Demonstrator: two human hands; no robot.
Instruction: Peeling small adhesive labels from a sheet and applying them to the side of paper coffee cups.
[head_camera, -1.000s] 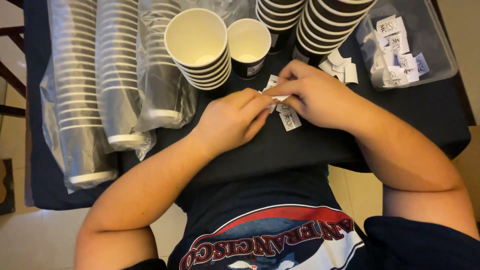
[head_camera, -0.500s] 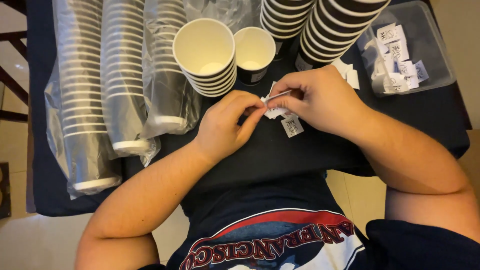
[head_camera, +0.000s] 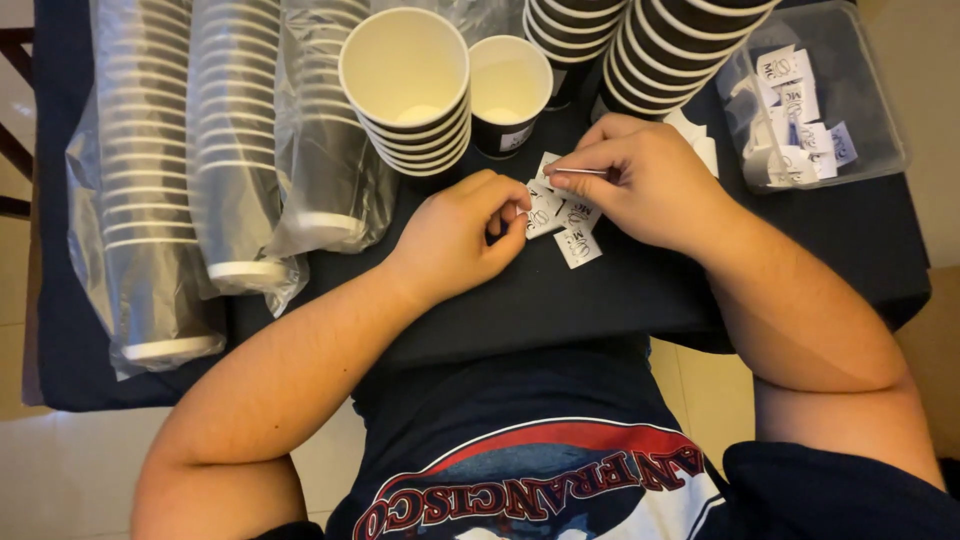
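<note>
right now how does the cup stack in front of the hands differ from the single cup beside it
The cup stack has several nested cups, its banded rims showing; the single cup stands alone. The stack's mouth looks wider and nearer the camera. The single cup shows a small white label on its dark side; the stack shows none. Both are upright, open and white inside.

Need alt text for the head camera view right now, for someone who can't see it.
Seen from above, a person's left hand and right hand pinch small white labels over a dark table. Beyond them stand stacked paper cups, a single cup, plastic-wrapped cup sleeves at left, and a clear tub of more labels at right.
</note>
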